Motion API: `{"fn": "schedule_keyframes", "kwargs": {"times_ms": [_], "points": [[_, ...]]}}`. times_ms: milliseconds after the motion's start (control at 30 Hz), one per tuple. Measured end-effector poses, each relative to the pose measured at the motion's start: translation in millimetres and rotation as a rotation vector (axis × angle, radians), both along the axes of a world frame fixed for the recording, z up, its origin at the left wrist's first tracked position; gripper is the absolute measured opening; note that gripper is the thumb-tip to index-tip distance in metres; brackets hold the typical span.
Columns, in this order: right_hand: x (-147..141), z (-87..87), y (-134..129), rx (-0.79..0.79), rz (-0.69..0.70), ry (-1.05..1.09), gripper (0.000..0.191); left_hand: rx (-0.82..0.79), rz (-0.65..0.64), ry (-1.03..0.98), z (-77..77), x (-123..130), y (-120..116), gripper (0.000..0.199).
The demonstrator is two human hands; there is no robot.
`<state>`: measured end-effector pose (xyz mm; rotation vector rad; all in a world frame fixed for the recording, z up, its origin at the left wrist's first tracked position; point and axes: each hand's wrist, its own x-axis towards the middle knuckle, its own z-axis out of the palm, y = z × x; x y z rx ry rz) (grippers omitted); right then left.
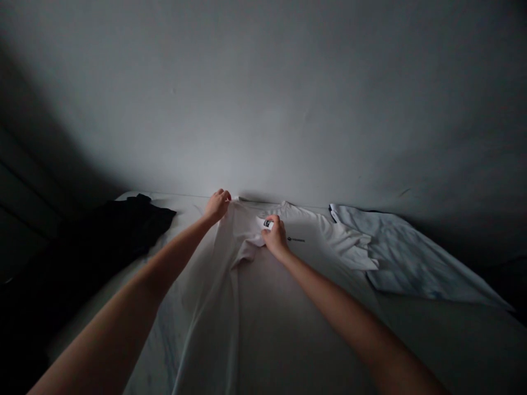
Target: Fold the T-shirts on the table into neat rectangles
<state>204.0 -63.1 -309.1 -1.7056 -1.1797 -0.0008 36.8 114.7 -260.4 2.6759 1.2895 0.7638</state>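
A white T-shirt [288,302] lies spread over the bed, its neck end toward the wall and a small dark print on its chest. My left hand [218,204] is closed on the shirt's far left edge and lifts the fabric a little. Near the collar my right hand [275,236] pinches the cloth beside a black-and-white neck label [268,223]. The left part of the shirt is folded over toward the middle, with a loose sleeve bunched by my right hand. On the right, the other sleeve [356,249] lies crumpled.
Dark clothing [140,219] lies in a heap at the left. A pale bluish patterned cloth with dark edging [411,263] is at the right, partly under the shirt's sleeve. The grey wall [263,109] rises right behind the bed. Light is dim.
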Motion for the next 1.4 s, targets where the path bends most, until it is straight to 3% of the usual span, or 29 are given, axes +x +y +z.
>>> {"fn": "schedule_keyframes", "kwargs": {"times_ms": [300, 533, 667, 767, 967, 1133, 1400], "points": [[-5.0, 8.3, -7.5, -0.062, -0.044, 0.000, 0.037, -0.059, -0.114, 0.221, -27.2, -8.9, -24.8, 0.051], [-8.2, 16.7, -25.5, -0.106, -0.052, -0.061, 0.037, -0.085, -0.067, 0.347, -14.2, -9.4, -36.0, 0.059], [-29.3, 31.7, -67.0, -0.078, 0.056, -0.350, 0.034, -0.032, -0.127, 0.335, -9.1, -28.2, -65.5, 0.056], [-54.6, 40.2, -93.4, -0.168, 0.161, -0.503, 0.028, -0.036, -0.178, 0.316, -11.3, -47.6, -95.6, 0.053], [-88.5, 53.9, -96.8, -0.420, 0.161, -0.630, 0.014, -0.114, -0.205, 0.313, -15.6, -61.0, -136.5, 0.052], [-85.3, 67.5, -99.3, -0.462, 0.181, -0.739, 0.028, -0.140, -0.180, 0.326, -18.5, -62.4, -144.7, 0.052], [-66.4, 78.3, -107.2, -0.542, 0.195, -0.817, 0.029, -0.128, -0.194, 0.313, -23.2, -64.4, -142.8, 0.054]]}}
